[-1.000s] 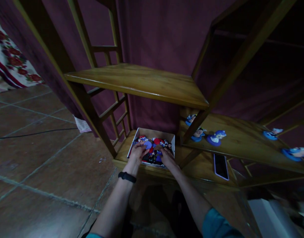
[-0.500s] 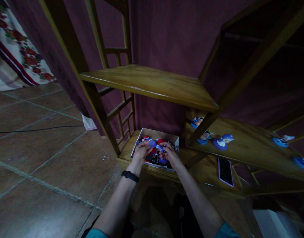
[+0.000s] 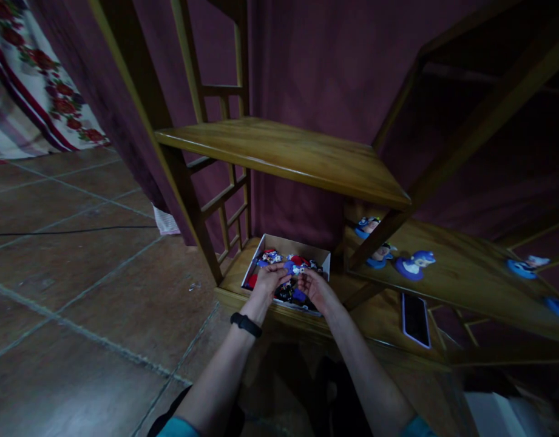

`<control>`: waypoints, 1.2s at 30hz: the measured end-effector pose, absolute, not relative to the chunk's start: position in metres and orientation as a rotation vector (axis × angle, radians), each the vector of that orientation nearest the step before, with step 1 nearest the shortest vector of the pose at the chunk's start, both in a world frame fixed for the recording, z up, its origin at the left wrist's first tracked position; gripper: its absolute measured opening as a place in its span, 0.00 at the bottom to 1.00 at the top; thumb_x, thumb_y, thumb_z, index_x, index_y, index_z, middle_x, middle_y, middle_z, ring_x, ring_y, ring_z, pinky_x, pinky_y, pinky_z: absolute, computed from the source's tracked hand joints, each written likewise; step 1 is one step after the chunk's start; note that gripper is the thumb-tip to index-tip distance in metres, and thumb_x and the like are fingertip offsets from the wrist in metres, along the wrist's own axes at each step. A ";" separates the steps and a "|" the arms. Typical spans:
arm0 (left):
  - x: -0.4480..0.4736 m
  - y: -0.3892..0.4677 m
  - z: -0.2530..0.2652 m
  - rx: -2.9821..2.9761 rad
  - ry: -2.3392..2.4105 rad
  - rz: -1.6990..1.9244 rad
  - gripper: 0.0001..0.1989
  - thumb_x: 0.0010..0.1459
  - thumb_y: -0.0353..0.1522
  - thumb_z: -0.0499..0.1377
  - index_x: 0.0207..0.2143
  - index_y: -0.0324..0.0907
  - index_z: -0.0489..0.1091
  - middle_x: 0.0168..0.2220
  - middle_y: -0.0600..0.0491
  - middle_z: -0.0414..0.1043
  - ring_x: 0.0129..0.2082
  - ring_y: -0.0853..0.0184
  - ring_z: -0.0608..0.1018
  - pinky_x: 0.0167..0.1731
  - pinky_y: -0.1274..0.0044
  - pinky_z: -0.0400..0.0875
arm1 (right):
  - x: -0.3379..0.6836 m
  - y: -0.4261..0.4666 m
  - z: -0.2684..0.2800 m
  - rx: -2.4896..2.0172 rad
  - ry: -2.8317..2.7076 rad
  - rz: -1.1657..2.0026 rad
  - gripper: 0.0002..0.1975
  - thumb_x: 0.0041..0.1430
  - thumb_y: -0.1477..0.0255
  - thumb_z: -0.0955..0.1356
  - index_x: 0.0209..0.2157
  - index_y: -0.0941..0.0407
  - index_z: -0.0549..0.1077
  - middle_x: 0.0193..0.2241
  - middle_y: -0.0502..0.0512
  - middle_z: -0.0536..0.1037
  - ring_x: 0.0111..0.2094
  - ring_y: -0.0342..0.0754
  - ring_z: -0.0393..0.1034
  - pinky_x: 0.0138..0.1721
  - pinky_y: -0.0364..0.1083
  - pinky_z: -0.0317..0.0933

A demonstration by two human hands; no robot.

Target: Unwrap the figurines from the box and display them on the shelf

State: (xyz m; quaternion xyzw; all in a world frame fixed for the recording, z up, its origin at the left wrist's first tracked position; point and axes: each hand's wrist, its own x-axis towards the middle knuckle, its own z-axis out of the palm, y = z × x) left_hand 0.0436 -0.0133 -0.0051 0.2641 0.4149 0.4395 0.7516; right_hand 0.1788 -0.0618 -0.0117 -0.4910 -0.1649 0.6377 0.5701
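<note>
A small purple-and-white figurine (image 3: 289,266) is held over an open cardboard box (image 3: 323,262) on the bottom shelf. My left hand (image 3: 271,280) grips its purple base between thumb and fingers. At the other end of the figurine, my right hand (image 3: 314,287) has its fingertips closed on the pale head part. Inside the box lie several mixed figurines in red, black, white and purple, partly covered by my hands. The figurine's finer details are too small to make out.
Wooden shelving surrounds the box, with an upper shelf (image 3: 279,149) above it. On the right-hand shelf stand a purple figurine (image 3: 416,265) and several blue-based ones (image 3: 527,266). A phone (image 3: 416,320) lies below them. A dark cable (image 3: 74,232) crosses the tiled floor.
The figurine has turned between my hands, and its white-and-blue part now shows to the right of its purple base. Both hands have drawn closer together. The view has shifted slightly.
</note>
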 end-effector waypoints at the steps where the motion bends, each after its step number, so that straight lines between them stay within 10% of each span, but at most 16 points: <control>1: 0.044 -0.014 -0.005 0.585 0.912 0.952 0.07 0.43 0.18 0.61 0.27 0.33 0.72 0.25 0.50 0.74 0.24 0.72 0.76 0.30 0.80 0.74 | 0.178 -0.061 -0.013 -1.188 -0.400 1.454 0.08 0.50 0.68 0.67 0.26 0.58 0.71 0.22 0.51 0.73 0.21 0.39 0.66 0.24 0.39 0.63; 36: 0.042 -0.018 -0.005 0.537 0.946 0.843 0.08 0.42 0.18 0.63 0.28 0.31 0.73 0.24 0.48 0.75 0.24 0.69 0.77 0.30 0.78 0.75 | 0.193 -0.056 -0.028 -1.372 -1.159 0.900 0.17 0.49 0.64 0.67 0.42 0.54 0.71 0.37 0.54 0.76 0.36 0.48 0.71 0.39 0.48 0.68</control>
